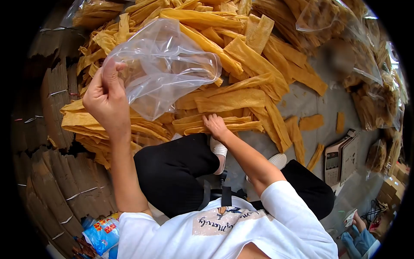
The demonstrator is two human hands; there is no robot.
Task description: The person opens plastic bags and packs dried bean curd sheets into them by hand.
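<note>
My left hand (pixel 108 93) is raised on the left, its fingers closed on the edge of a clear plastic bag (pixel 161 64). The bag hangs puffed out, and some yellow strips show through it. Lower and nearer the middle, my right hand (pixel 215 126) has its fingers bent over a small stack of flat yellow strips (pixel 235 124) that look like dried tofu skin. Its fingertips are partly hidden among the strips. A large loose heap of the same strips (pixel 202 19) spreads beyond both hands.
Tied stacks of brown cardboard (pixel 60 101) line the left side. A scale with a keypad (pixel 338 159) stands on the grey floor (pixel 308 101) at right. Filled clear bags (pixel 381 101) are along the right edge. Another person's hand (pixel 358 222) shows at lower right.
</note>
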